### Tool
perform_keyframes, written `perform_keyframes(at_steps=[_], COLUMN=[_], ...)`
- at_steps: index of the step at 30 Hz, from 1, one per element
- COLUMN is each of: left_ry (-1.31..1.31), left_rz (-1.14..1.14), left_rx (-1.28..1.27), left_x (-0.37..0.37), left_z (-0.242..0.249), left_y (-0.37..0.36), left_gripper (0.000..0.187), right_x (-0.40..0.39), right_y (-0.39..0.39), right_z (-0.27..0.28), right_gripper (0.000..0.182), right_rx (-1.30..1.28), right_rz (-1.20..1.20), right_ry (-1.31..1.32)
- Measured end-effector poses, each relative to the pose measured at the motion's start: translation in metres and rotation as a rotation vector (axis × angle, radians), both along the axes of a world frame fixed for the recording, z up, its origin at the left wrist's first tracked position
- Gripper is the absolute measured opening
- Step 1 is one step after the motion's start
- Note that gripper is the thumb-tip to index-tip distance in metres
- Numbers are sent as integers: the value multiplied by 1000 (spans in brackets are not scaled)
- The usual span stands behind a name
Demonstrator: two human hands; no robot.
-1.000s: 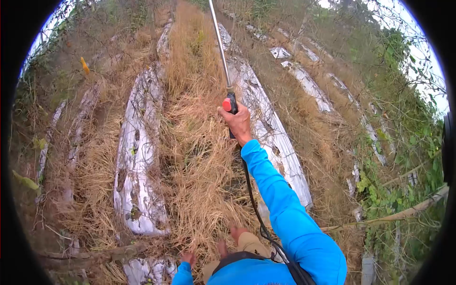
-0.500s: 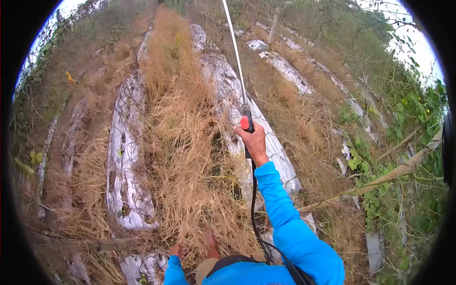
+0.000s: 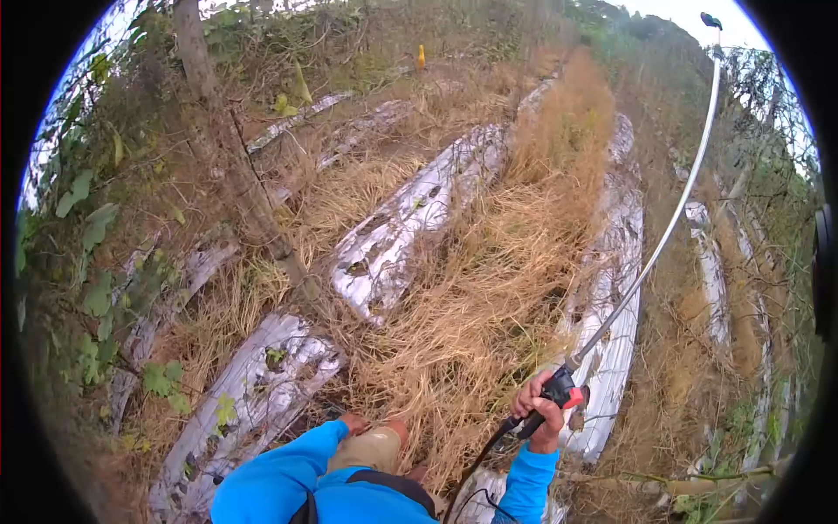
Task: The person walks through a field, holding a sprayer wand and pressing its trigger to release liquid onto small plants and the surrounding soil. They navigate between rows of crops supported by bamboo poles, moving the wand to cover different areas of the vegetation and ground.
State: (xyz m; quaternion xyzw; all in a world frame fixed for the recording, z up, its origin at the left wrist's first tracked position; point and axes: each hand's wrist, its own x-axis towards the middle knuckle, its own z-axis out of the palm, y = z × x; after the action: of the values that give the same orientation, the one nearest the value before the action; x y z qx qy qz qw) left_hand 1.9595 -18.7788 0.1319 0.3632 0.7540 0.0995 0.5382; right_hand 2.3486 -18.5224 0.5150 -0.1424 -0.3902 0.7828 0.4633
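My right hand [image 3: 543, 410] is wrapped around the black handle of a sprayer wand [image 3: 668, 236]. A red part shows beside my thumb. The long wand slants up to the far right and ends in a small dark nozzle [image 3: 711, 20]. From the handle's lower end a black hose [image 3: 476, 467] runs back toward my body. My left hand [image 3: 354, 424] is low beside my leg, at the end of a blue sleeve, and its fingers are too small to make out.
Dry straw-coloured grass [image 3: 454, 349] lies between rows of torn silvery plastic sheeting [image 3: 410, 218]. A slim trunk [image 3: 236, 166] leans at the left, with green vines [image 3: 96, 306] beside it. A branch [image 3: 663, 483] crosses low at the right. A yellow object [image 3: 422, 58] stands far off.
My view has turned to the left. The wand now leans to the right, and my right hand sits lower and farther right in view, still around the handle.
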Motion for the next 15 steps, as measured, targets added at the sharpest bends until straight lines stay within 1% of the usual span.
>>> perform_keyframes(at_steps=[1, 2, 4, 5, 6, 8, 9, 10, 11, 13, 14, 15], left_ry=[-54, -36, -142, -131, -121, -131, -146, -164, -165, -350, -352, -300], left_rz=[153, 170, 143, 62, -21, -22, -34, -50, -47, -36, -28, 3], left_rx=[25, 30, -12, 5, 24, 142, 167, 191, 193, 272, 269, 368], left_x=[4, 8, 1, -6, -12, -1, 7, 13, 11, -5, -5, -1], left_z=[14, 24, 36, 25, 14, 40, 68, 86, 74, 26, 25, 29], left_y=[-10, -14, -20, -22, -22, -28, -29, -32, -37, -68, -96, -119], left_gripper=[29, 29, 31, 30, 30, 31, 33, 34, 34, 36, 36, 39], right_x=[-9, -17, -37, -46, -56, -73, -82, -90, -99, -116, -126, -134], right_y=[-14, -26, -44, -56, -67, -97, -114, -131, -152, -195, -217, -235], right_z=[9, 14, 26, 34, 38, 42, 45, 53, 61, 67, 58, 46], right_gripper=[29, 29, 32, 36, 36, 38, 38, 38, 37, 36, 36, 36], right_rx=[-37, -33, 20, 28, 42, 49, 62, 66, 92, 108, 102, 83], right_rz=[84, 102, 333, 381, 397, 513, 546, 550, 558, 603, 610, 682], right_ry=[14, 32, 71, 60, 74, 97, 96, 98, 67, 58, 56, 110])
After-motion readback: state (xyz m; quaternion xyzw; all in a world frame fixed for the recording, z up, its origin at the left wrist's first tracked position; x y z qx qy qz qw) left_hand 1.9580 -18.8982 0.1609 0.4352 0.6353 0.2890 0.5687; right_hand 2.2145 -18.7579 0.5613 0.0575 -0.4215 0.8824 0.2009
